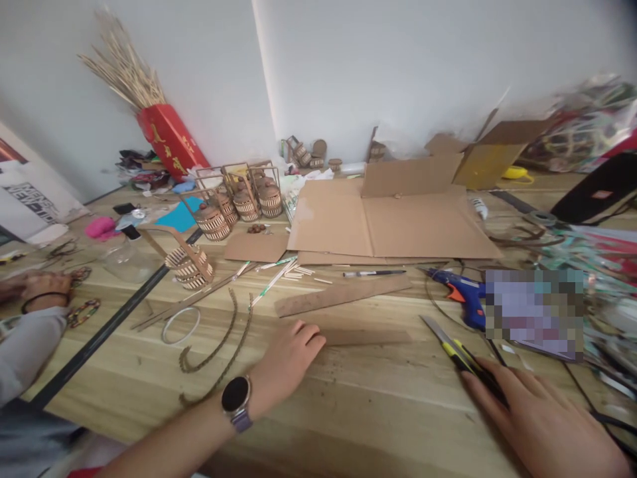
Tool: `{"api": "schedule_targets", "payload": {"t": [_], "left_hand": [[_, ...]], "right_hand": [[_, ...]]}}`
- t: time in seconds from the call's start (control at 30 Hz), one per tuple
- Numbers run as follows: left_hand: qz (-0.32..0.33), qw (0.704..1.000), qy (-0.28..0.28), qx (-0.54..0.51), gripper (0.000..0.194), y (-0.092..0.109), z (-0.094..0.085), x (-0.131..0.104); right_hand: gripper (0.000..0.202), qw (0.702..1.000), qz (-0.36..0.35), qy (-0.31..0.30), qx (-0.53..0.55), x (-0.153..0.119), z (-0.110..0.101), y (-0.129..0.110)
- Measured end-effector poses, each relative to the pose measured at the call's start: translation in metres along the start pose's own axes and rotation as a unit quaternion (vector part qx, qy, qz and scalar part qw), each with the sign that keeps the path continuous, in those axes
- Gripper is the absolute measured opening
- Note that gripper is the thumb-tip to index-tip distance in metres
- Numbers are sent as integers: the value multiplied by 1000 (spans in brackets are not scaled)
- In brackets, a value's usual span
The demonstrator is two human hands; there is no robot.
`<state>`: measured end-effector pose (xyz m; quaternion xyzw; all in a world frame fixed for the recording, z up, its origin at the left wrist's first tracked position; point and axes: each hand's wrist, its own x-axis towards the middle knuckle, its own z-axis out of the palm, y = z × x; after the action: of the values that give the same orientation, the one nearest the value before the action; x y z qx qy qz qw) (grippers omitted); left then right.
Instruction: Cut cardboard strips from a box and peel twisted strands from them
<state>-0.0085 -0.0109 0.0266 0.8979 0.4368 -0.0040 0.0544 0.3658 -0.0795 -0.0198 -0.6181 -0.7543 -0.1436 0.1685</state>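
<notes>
My left hand, wearing a watch, has its fingers closed over the left end of a narrow cardboard strip on the table. My right hand is around the black and yellow handle of a utility knife, its blade out and pointing up and left; part of the handle is hidden under the fingers. Beyond the strip lies a second, wider cardboard strip. A black pen rests behind that. Close to the knife is a blue glue gun with an orange trigger.
Large cardboard sheets lie at the back. Several small woven baskets stand left of them, with one basket nearer. Two braided strips and a white ring lie left of my hand. Another person's hand is at far left.
</notes>
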Motion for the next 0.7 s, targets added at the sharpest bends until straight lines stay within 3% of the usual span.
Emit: {"api": "schedule_targets", "payload": {"t": [0.13,0.3,0.53,0.7], "left_hand": [[-29,999,39,-13,25,-10,-15,15],[-108,994,27,2,25,-29,-33,46],[-100,995,-3,-21,11,-52,-35,66],[-78,996,6,-50,12,-55,-63,59]], "right_hand": [[49,994,25,4,-103,11,-5,2],[45,998,-42,9,-53,22,-4,-17],[40,991,-133,12,2,34,3,-34],[39,987,-157,6,39,39,-10,-38]]}}
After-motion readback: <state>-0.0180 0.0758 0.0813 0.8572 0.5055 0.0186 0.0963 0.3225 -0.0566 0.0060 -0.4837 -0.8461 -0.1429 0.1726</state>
